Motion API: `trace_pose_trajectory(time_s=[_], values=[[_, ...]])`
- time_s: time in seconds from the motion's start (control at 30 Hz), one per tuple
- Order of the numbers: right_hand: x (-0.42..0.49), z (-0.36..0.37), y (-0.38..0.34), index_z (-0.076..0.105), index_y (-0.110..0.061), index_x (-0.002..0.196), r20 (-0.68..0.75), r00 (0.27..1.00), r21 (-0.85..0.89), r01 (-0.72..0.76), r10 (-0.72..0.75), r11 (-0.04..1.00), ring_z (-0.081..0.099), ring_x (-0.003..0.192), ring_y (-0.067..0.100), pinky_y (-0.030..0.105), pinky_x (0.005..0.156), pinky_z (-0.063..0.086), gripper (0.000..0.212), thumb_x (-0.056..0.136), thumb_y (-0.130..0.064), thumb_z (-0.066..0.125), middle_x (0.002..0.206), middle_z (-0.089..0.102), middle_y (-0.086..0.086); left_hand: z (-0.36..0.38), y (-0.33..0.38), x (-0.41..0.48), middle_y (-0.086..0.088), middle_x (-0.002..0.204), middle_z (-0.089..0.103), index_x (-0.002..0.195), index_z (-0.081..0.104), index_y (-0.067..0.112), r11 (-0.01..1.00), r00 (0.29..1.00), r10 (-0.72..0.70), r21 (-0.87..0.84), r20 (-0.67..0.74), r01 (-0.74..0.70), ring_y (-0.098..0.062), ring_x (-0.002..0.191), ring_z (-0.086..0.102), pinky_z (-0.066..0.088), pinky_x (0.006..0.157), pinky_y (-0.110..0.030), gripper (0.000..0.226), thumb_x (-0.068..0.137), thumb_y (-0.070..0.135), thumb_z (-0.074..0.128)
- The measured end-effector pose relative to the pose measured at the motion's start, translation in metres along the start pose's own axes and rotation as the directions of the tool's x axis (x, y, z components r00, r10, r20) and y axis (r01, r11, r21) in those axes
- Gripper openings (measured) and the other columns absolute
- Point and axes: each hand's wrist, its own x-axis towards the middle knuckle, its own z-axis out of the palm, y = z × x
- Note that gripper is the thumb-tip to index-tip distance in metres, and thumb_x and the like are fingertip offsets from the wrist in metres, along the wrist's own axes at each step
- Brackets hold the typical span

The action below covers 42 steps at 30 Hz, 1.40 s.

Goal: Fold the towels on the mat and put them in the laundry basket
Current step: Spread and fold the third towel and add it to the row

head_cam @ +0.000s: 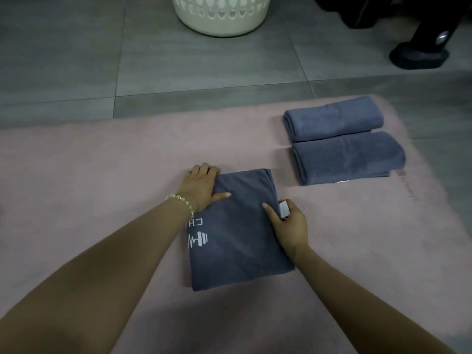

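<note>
two folded towels (347, 157) right of laundry basket (219, 21), not in yet | third towel (242, 241): left hand (201, 186) flat, right hand (290, 223) pinches edge

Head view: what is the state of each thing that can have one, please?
Front towel: partly folded, flat on the mat, logo up.
Far right towel: folded, on the mat.
Near right towel: folded, beside the far one.
Laundry basket: upright on the floor, inside unseen.
Left hand: thumb on the front towel, grip unclear.
Right hand: pinches the front towel's right edge.
</note>
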Motion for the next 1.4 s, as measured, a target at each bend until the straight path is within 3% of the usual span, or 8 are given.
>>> trace_pose_trajectory(time_s=[0.3, 0.53, 0.73, 0.8, 0.97, 1.13, 1.27, 1.4], values=[[-0.008, -0.011, -0.009, 0.055, -0.02, 0.091, 0.116, 0.993, 0.048, -0.037, 0.032, 0.998, 0.061, 0.076, 0.012, 0.017, 0.062, 0.047, 0.032, 0.078, -0.045, 0.071, 0.084, 0.065, -0.006, -0.083, 0.022, 0.007, -0.003, 0.106, 0.067, 0.118, 0.063, 0.009, 0.923, 0.778, 0.03, -0.316, 0.627, 0.219, -0.019, 0.089, 0.066, 0.055, 0.075, -0.024, 0.04, 0.083, 0.027, 0.069], [-0.04, -0.025, -0.016, 0.047, -0.014, 0.082, 0.111, 0.979, 0.038, -0.175, 0.17, 0.984, 0.052, 0.069, 0.015, 0.022, 0.062, 0.043, 0.051, 0.074, -0.062, 0.062, 0.077, 0.054, 0.002, -0.129, 0.016, -0.086, 0.002, 0.11, 0.071, 0.116, 0.062, 0.023, 0.243, 0.81, 0.203, -0.83, 0.55, 0.502, -0.013, 0.095, 0.069, 0.056, 0.077, -0.021, 0.041, 0.075, 0.014, 0.059], [-0.077, 0.009, -0.045, 0.065, -0.015, 0.117, 0.834, 0.411, 0.162, -0.821, 0.369, 0.548, 0.069, 0.092, 0.029, 0.039, 0.083, 0.053, 0.065, 0.086, -0.067, 0.04, 0.106, 0.071, 0.01, -0.132, -0.004, -0.141, -0.011, 0.089, 0.074, 0.079, 0.078, 0.01, -0.115, 0.92, 0.006, -0.914, 0.391, 0.389, -0.022, 0.071, 0.072, 0.054, 0.048, -0.025, 0.074, 0.009, 0.027, 0.094], [-0.074, 0.028, -0.058, 0.065, -0.012, 0.119, 0.812, 0.503, 0.341, -0.821, 0.296, 0.458, 0.068, 0.095, 0.026, 0.037, 0.085, 0.053, 0.051, 0.089, -0.05, 0.051, 0.111, 0.07, 0.009, -0.133, -0.016, -0.151, -0.009, 0.089, 0.075, 0.085, 0.077, 0.012, -0.11, 0.936, -0.046, -0.933, 0.348, 0.341, -0.02, 0.069, 0.072, 0.053, 0.047, -0.024, 0.073, 0.015, 0.026, 0.094], [-0.049, 0.043, -0.093, 0.062, -0.002, 0.117, 0.433, 0.894, 0.545, -0.358, 0.111, 0.758, 0.069, 0.088, 0.017, 0.026, 0.074, 0.058, 0.032, 0.093, -0.022, 0.057, 0.108, 0.07, 0.01, -0.125, -0.064, -0.162, 0.004, 0.117, 0.068, 0.129, 0.052, 0.027, -0.051, 0.97, -0.166, -0.984, 0.178, 0.171, -0.014, 0.099, 0.067, 0.057, 0.069, -0.021, 0.045, 0.087, 0.009, 0.053], [-0.049, 0.026, -0.094, 0.061, -0.011, 0.099, 0.248, 0.946, 0.38, 0.104, -0.209, 0.919, 0.065, 0.073, 0.0, 0.011, 0.061, 0.048, 0.009, 0.091, -0.016, 0.059, 0.085, 0.068, -0.007, -0.071, -0.09, -0.173, 0.003, 0.123, 0.065, 0.134, 0.045, 0.027, 0.022, 0.981, -0.158, -0.993, 0.113, 0.118, -0.014, 0.108, 0.064, 0.055, 0.082, -0.022, 0.047, 0.089, 0.02, 0.058], [-0.054, 0.031, -0.025, 0.055, -0.018, 0.096, 0.062, 0.987, -0.013, 0.148, -0.147, 0.989, 0.061, 0.082, 0.02, 0.015, 0.07, 0.048, 0.012, 0.088, -0.02, 0.064, 0.089, 0.062, -0.005, 0.013, -0.083, -0.187, -0.002, 0.104, 0.062, 0.115, 0.045, 0.022, 0.349, 0.919, -0.384, -0.907, 0.091, 0.236, -0.005, 0.089, 0.064, 0.053, 0.078, -0.021, 0.029, 0.091, 0.01, 0.057], [-0.077, 0.043, 0.0, 0.055, -0.016, 0.12, 0.128, 0.921, -0.322, 0.389, -0.367, 0.863, 0.055, 0.109, 0.018, 0.033, 0.096, 0.047, 0.033, 0.093, -0.034, 0.052, 0.125, 0.053, 0.0, 0.066, -0.069, -0.202, -0.01, 0.138, 0.044, 0.14, 0.039, 0.01, 0.858, 0.838, -0.423, -0.451, -0.344, 0.248, -0.023, 0.127, 0.039, 0.026, 0.11, -0.034, 0.054, 0.095, 0.04, 0.042]])
